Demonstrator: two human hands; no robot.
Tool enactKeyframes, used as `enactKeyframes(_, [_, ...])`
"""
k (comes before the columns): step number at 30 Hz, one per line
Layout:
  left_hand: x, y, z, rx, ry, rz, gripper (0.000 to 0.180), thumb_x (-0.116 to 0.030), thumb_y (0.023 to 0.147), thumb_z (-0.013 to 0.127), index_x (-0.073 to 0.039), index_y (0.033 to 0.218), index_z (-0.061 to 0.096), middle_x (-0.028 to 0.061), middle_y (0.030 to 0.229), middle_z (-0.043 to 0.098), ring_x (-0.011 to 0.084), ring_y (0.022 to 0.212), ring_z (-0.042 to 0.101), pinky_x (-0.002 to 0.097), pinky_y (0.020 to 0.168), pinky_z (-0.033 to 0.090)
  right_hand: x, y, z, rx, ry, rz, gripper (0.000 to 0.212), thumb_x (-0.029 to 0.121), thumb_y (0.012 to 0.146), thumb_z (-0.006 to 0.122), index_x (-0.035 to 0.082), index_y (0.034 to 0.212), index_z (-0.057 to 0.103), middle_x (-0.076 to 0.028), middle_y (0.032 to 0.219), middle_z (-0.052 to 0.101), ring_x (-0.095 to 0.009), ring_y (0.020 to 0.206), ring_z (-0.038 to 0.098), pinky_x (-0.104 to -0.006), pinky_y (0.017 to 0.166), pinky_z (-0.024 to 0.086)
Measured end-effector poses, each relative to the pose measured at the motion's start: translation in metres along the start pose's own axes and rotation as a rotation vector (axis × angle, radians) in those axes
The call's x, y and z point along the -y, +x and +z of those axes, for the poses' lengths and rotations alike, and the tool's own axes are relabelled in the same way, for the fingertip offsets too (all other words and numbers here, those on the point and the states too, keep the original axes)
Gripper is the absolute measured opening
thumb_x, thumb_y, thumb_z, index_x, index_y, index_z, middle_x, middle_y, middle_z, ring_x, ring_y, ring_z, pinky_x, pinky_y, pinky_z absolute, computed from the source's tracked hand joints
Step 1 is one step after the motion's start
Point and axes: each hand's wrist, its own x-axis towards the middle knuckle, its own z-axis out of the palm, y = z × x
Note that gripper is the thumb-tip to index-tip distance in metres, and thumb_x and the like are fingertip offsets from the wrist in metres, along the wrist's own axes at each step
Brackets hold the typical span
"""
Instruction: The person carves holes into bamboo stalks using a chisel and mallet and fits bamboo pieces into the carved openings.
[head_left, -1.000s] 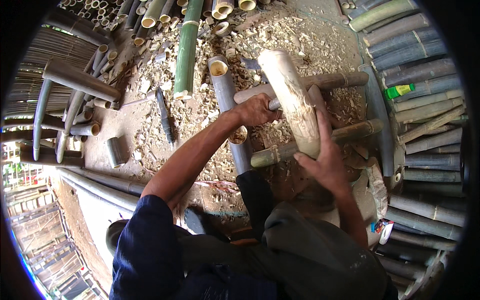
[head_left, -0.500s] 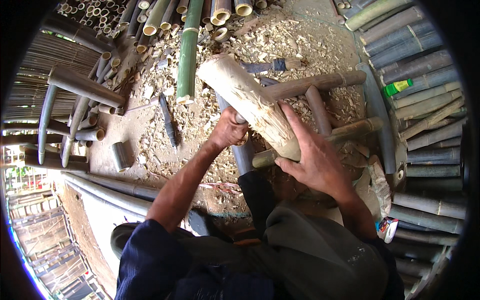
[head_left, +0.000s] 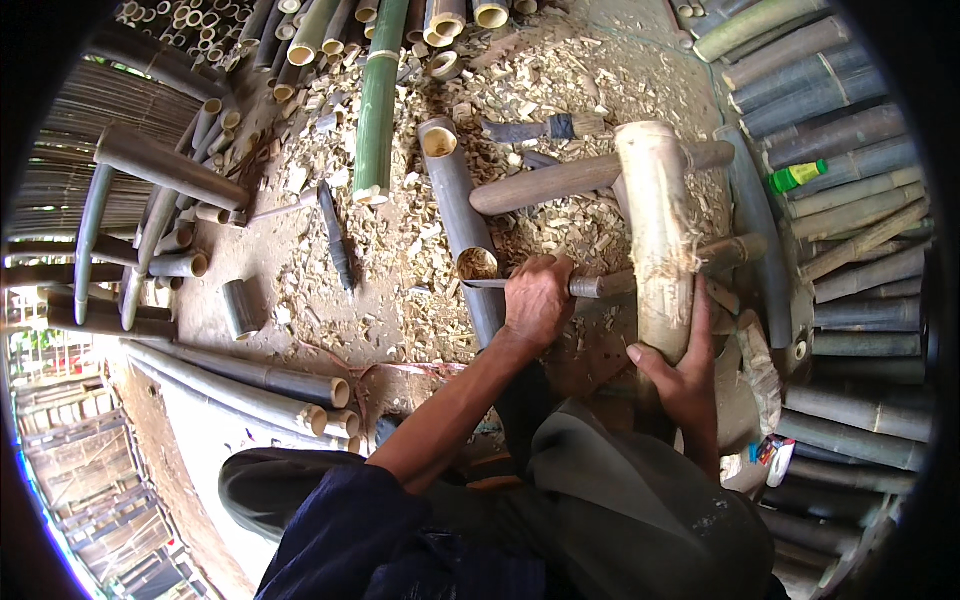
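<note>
My right hand (head_left: 682, 378) grips the lower end of a thick, pale, shaved bamboo piece (head_left: 655, 200), thumb on its near face and a finger along its right edge. The piece stands almost upright, with frayed fibres on its right side. My left hand (head_left: 540, 300) is closed around a bladed tool (head_left: 585, 287). Its thin metal blade points left across a grey bamboo tube (head_left: 462, 205), and its round handle end sticks out to the right. I cannot tell whether the blade touches the tube. The tube has an opening holding shavings.
Bamboo bars (head_left: 545, 188) of a low frame lie behind the pale piece. A dark-handled tool (head_left: 337, 240), a brush (head_left: 565, 126) and a green bamboo pole (head_left: 377, 120) lie among wood chips. Stacked poles (head_left: 860, 260) line the right; a bamboo stool (head_left: 170, 180) stands left.
The pale bamboo has swung to the right and turned from slanted to nearly upright. My left hand has moved right and down with the tool, exposing the grey tube.
</note>
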Motion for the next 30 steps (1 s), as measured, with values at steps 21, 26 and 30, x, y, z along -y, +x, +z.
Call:
enactKeyframes(21, [0.022, -0.011, -0.047, -0.063, -0.239, 0.029, 0.027, -0.012, 0.079, 0.074, -0.006, 0.104, 0.066, 0.0181, 0.091, 0.07, 0.0395, 0.091, 0.069, 0.0513, 0.079, 0.056, 0.02, -0.001, 0.038, 0.272, -0.102, -0.049, 0.104, 0.019, 0.079, 0.08, -0.003, 0.161, 0.02, -0.031, 0.151, 0.045, -0.043, 0.141, 0.048, -0.0475, 0.114, 0.042])
enactKeyframes(26, [0.042, -0.025, -0.04, -0.161, -0.334, 0.186, 0.033, -0.02, 0.079, 0.079, -0.007, 0.108, 0.071, 0.0154, 0.095, 0.073, 0.0399, 0.089, 0.07, 0.0477, 0.082, 0.058, 0.02, -0.013, 0.053, 0.205, -0.335, -0.235, 0.101, 0.024, 0.08, 0.08, 0.0, 0.16, 0.024, -0.03, 0.146, 0.051, -0.044, 0.13, 0.058, -0.0467, 0.104, 0.051])
enactKeyframes(30, [0.043, -0.035, -0.049, -0.155, -0.339, 0.192, 0.028, -0.02, 0.075, 0.082, -0.005, 0.098, 0.077, 0.0154, 0.1, 0.076, 0.0352, 0.086, 0.074, 0.0433, 0.076, 0.061, 0.028, 0.001, 0.057, 0.342, -0.32, -0.163, 0.106, 0.022, 0.075, 0.081, 0.006, 0.163, 0.024, -0.028, 0.144, 0.054, -0.042, 0.133, 0.057, -0.0455, 0.108, 0.048])
